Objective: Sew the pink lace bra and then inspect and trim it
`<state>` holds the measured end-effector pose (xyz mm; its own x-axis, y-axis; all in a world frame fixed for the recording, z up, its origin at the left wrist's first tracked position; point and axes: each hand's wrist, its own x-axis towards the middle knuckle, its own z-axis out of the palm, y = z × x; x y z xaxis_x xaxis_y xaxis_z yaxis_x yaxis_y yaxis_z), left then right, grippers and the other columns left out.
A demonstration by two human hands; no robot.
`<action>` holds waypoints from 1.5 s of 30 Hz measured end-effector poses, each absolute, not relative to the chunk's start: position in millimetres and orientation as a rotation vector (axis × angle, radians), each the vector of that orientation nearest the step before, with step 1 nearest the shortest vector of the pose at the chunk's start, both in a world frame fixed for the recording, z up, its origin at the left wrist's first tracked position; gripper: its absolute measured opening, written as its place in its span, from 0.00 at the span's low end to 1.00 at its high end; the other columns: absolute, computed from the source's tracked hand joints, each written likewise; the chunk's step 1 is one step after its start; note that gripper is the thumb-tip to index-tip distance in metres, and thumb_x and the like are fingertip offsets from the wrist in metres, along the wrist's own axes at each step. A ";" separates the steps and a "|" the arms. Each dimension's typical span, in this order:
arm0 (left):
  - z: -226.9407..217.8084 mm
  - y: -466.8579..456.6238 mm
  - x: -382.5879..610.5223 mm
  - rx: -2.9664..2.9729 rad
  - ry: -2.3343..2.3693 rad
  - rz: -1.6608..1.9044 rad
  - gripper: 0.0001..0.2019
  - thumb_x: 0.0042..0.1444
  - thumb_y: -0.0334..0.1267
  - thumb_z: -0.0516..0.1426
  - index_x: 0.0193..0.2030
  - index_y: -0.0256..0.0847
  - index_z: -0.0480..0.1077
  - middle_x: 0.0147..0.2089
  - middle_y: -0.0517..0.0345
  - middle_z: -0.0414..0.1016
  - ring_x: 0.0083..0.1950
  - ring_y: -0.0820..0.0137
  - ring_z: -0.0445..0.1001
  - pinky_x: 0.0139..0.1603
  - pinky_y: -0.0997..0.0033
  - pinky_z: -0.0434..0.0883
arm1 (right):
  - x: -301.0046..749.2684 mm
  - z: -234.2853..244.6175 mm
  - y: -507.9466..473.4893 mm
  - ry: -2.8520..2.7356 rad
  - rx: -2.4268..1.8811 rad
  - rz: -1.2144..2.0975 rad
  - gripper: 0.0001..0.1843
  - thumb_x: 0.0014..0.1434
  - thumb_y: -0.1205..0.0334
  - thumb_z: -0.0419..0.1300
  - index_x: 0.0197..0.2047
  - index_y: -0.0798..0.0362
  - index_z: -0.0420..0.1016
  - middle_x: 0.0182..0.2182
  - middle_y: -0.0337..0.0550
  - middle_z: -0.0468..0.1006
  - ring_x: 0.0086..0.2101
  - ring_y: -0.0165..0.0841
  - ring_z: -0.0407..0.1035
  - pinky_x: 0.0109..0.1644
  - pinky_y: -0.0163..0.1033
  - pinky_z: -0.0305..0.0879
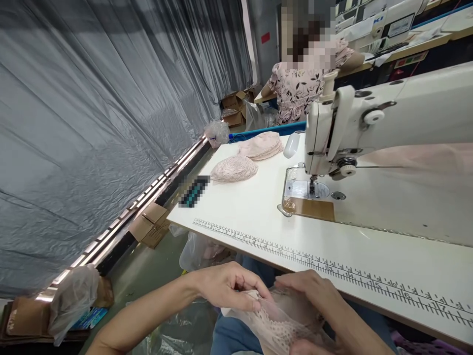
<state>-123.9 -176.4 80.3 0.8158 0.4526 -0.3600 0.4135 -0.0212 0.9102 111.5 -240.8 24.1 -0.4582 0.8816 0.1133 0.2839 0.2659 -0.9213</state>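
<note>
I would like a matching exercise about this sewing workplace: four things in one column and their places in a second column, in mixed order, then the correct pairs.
Things:
1. lace piece
2. two lace stacks
3. cardboard box
4. printed ruler

Places:
A. on the floor, beside the table
B. along the table's near edge
C. at the table's far end
D. between the left hand and the right hand, below the table edge

Pairs: 1-D, 2-C, 3-A, 4-B

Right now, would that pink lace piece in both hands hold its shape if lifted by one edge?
Probably not: the pink lace piece droops and bunches between the left hand and right hand, so likely floppy, light, and snag-prone given its open weave.
</note>
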 end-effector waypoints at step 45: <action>88.2 -213.8 -115.2 1.267 0.950 0.177 0.24 0.49 0.52 0.62 0.46 0.35 0.74 0.35 0.50 0.75 0.33 0.73 0.70 0.37 0.75 0.66 | 109.0 32.0 -232.8 -1.832 -0.737 1.772 0.25 0.61 0.42 0.48 0.23 0.53 0.57 0.22 0.34 0.56 0.25 0.28 0.51 0.28 0.34 0.47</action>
